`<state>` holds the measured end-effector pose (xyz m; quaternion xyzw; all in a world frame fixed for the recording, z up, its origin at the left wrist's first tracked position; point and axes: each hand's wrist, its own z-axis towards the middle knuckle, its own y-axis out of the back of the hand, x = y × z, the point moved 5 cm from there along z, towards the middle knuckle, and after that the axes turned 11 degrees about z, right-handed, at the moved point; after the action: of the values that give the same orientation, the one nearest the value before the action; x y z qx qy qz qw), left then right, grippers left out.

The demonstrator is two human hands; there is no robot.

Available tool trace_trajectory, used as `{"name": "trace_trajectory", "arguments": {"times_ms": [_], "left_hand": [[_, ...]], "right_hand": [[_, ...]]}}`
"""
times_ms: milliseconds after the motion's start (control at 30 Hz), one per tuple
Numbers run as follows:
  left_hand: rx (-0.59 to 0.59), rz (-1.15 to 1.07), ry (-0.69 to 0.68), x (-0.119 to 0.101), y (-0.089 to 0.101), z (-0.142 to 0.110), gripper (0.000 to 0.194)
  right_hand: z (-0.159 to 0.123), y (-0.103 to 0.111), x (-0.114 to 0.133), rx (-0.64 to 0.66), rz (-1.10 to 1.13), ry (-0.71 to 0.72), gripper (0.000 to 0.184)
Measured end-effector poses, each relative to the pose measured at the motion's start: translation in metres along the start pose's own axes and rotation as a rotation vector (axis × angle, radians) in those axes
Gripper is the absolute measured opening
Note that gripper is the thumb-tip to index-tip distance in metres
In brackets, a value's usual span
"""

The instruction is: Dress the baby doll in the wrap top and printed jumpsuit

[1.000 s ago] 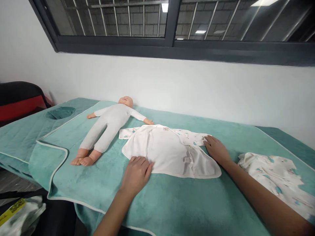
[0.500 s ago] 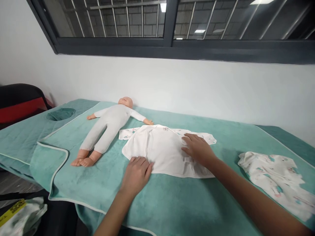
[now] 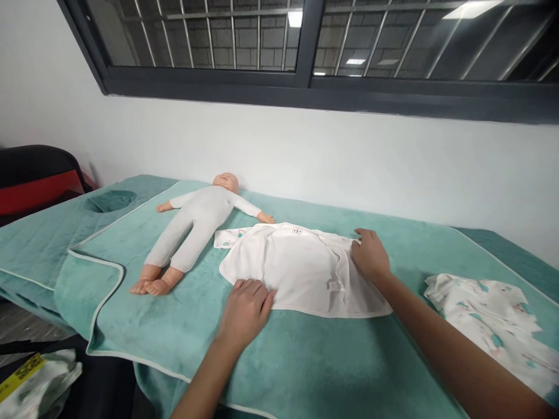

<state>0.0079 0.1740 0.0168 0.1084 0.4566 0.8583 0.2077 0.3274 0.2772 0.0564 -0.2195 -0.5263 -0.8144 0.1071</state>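
Resting at the near hem of a white baby shirt (image 3: 301,270), the left hand (image 3: 248,305) has its fingers close together and lightly bent, tips on the cloth edge and thumb alongside; whether they pinch it cannot be told. Turned back-up at the shirt's right side, the right hand (image 3: 371,256) has its fingers partly bent, with one stretched away from the rest, and its grip on the cloth is hidden by the hand itself. The shirt lies flat between the two hands and beyond the left one, its sleeve-to-sleeve axis running across the person's view; the right hand is nearer the right sleeve, while the left printed sleeve (image 3: 227,237) reaches out beyond the left hand, towards the doll (image 3: 198,209). That doll lies face-up on the green-covered bed (image 3: 314,372), one hand just beside the shirt's collar. Well to the right of the shirt sits a crumpled printed cloth (image 3: 484,314). As for writing, the small dark neck print (image 3: 297,231), the pale side tag (image 3: 335,286) and the yellow label (image 3: 21,375) on a bag (image 3: 48,387) at lower left are all too small or blurred to read
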Motion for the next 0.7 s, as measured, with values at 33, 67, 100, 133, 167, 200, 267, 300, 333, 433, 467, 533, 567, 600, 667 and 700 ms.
{"name": "trace_trajectory", "arguments": {"times_ms": [33,67,100,133,167,200,267,300,333,433,467,533,567,600,667,700], "left_hand": [[0.0,0.0,0.002,0.0,0.0,0.0,0.031],[0.001,0.001,0.003,0.001,0.0,-0.001,0.031],[0.001,0.003,0.006,0.001,0.0,-0.001,0.031],[0.001,0.005,0.007,0.001,0.0,-0.001,0.031],[0.002,0.007,0.008,0.001,0.0,-0.001,0.031],[0.003,0.008,0.007,0.001,0.0,-0.001,0.031],[0.006,0.009,0.006,0.0,0.0,-0.001,0.031],[0.007,0.008,0.005,0.0,0.0,0.0,0.031],[0.008,0.008,0.004,0.0,0.0,0.0,0.031],[0.006,0.007,0.003,-0.001,0.001,0.0,0.031],[0.004,0.005,0.001,-0.001,0.001,0.0,0.031],[0.001,0.003,-0.001,-0.001,0.001,0.0,0.032],[0.001,0.004,-0.002,-0.001,0.001,0.0,0.032],[0.002,0.007,-0.002,-0.001,0.001,0.0,0.032],[0.007,0.012,-0.002,0.0,0.0,0.001,0.031],[0.01,0.012,-0.001,0.0,0.0,0.001,0.031]], "right_hand": [[-0.005,0.001,0.011,-0.024,-0.003,0.1,0.041],[-0.012,-0.001,0.023,-0.025,0.005,0.211,0.041],[-0.02,-0.004,0.035,0.003,0.025,0.311,0.04],[-0.027,-0.01,0.046,0.057,0.054,0.378,0.039],[-0.033,-0.018,0.053,0.131,0.083,0.396,0.038],[-0.038,-0.028,0.058,0.209,0.097,0.379,0.039],[-0.044,-0.049,0.063,0.339,0.077,0.306,0.043],[-0.045,-0.06,0.065,0.382,0.053,0.275,0.046],[-0.044,-0.069,0.066,0.409,0.03,0.255,0.049],[-0.034,-0.091,0.071,0.408,0.001,0.256,0.052],[-0.029,-0.096,0.074,0.394,-0.002,0.259,0.052],[-0.017,-0.102,0.078,0.359,-0.001,0.263,0.049],[-0.011,-0.103,0.08,0.339,0.001,0.264,0.047],[-0.005,-0.104,0.082,0.318,0.001,0.262,0.044],[0.004,-0.103,0.085,0.282,-0.005,0.256,0.04],[0.007,-0.103,0.087,0.269,-0.011,0.258,0.039]]}}
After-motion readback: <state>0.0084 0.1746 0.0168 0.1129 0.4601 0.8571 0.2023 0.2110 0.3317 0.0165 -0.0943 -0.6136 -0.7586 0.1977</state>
